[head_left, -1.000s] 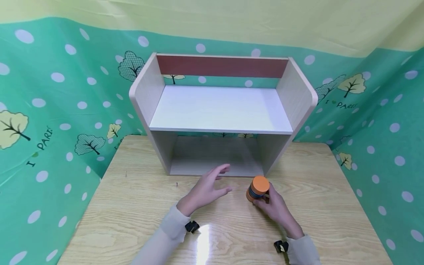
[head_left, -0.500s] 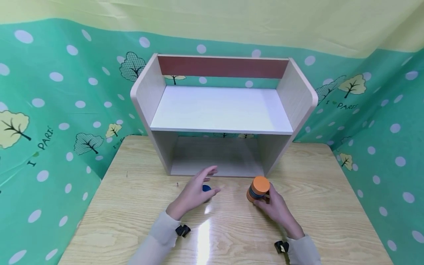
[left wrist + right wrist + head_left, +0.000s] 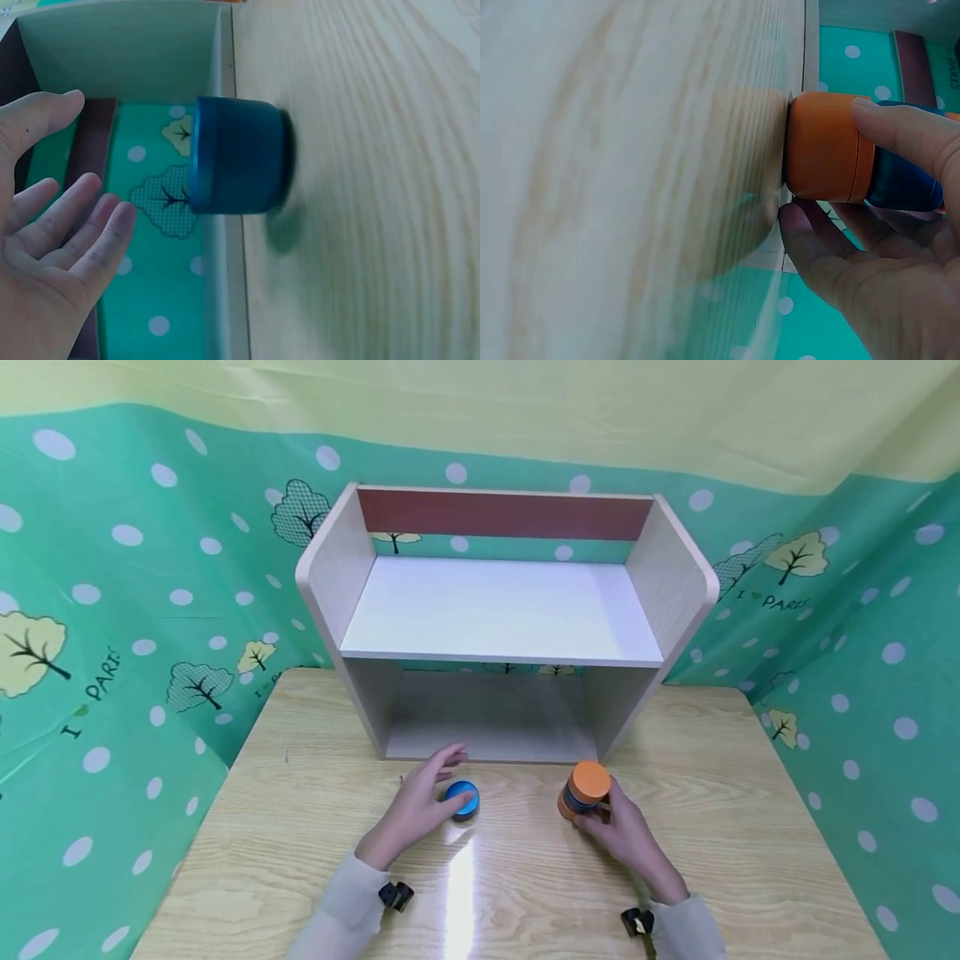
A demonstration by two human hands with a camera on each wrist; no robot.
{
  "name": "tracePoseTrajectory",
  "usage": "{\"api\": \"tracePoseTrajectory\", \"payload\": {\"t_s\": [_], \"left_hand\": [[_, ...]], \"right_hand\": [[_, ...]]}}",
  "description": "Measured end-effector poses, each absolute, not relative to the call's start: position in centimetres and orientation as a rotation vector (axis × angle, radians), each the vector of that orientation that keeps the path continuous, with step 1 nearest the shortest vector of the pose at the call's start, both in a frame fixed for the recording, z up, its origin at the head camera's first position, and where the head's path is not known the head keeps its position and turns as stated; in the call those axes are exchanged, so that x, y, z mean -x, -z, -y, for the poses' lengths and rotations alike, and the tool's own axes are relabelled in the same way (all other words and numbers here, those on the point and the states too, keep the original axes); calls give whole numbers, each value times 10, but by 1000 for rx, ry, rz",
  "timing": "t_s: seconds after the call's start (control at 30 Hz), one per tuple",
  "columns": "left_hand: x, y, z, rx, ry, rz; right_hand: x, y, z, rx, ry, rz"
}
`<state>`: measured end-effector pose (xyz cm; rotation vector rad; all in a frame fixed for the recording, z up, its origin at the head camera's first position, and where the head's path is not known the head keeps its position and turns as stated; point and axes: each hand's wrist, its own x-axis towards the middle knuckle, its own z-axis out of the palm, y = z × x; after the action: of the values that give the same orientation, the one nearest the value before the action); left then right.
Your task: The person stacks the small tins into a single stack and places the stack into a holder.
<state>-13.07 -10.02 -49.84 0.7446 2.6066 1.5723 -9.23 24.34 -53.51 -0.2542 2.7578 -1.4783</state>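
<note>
A round blue canister (image 3: pixel 462 800) stands upright on the table in front of the shelf. My left hand (image 3: pixel 408 814) is beside it on the left, fingers loosely extended; the left wrist view shows a gap between those fingers (image 3: pixel 105 247) and the blue canister (image 3: pixel 236 156). To the right is a stack: an orange canister (image 3: pixel 826 146) at the bottom, a dark blue canister (image 3: pixel 906 169) above it, and an orange canister (image 3: pixel 590 781) on top. With thumb and fingers my right hand (image 3: pixel 626 835) grips the bottom orange canister. Some of its fingers are hidden behind the stack.
A white two-level shelf unit (image 3: pixel 498 610) stands at the back of the wooden table (image 3: pixel 262 827). Its lower front edge is just behind the canisters. A green dotted curtain (image 3: pixel 150 552) hangs around the back and sides.
My left hand has moved left, away from the blue canister, which was hidden behind it and now shows fully. The right hand and the stack have stayed in place.
</note>
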Motion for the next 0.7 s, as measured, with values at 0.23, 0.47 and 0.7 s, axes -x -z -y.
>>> {"api": "tracePoseTrajectory", "payload": {"t_s": [0.23,0.47,0.7], "left_hand": [[127,505,107,-707,-1579,-2587],[122,511,110,-677,-1608,-2577],[120,517,112,-640,-1619,-2552]], "right_hand": [[92,535,-243,231,1476,-2741],[91,535,-243,202,1464,-2734],[91,534,-243,199,1470,-2730]]}}
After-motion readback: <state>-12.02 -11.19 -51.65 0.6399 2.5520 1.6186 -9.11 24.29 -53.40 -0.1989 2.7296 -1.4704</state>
